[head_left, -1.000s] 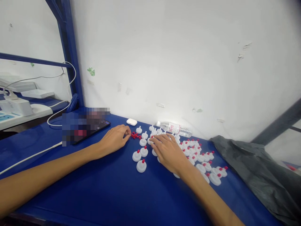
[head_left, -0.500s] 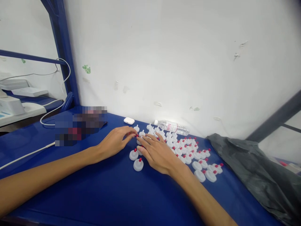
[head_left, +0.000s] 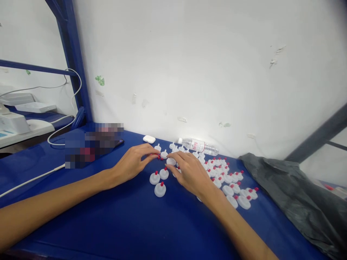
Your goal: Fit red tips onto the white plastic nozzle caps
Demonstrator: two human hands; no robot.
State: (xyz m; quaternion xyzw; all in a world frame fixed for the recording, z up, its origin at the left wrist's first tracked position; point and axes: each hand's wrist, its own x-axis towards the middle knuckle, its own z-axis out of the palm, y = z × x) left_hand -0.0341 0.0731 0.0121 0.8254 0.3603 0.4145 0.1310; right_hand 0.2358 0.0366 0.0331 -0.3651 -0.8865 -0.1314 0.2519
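My left hand (head_left: 137, 159) is closed in a pinch, with small red caps (head_left: 159, 157) at its fingertips. My right hand (head_left: 189, 171) holds a white plastic spouted lid (head_left: 171, 161) between thumb and fingers, its spout partly hidden by them. Just beyond the fingertips stand uncapped white spouted lids, one of them (head_left: 163, 154) between the two hands. Nearer to me are three lids with red caps on their spouts, the closest one (head_left: 160, 189) lying flat on its base. Many more red-capped lids (head_left: 217, 171) spread to the right, some behind my right hand.
The blue table (head_left: 130, 220) meets a white wall. A clear water bottle (head_left: 199, 145) lies along the wall beside a small white case (head_left: 149, 139). A dark plastic sheet (head_left: 292, 195) covers the right side. A white cable (head_left: 32, 180) and a blurred-out patch are on the left.
My right hand has shifted slightly right and its spread fingers have closed on a white lid. A red-capped lid formerly behind it now shows. My left hand has barely moved.
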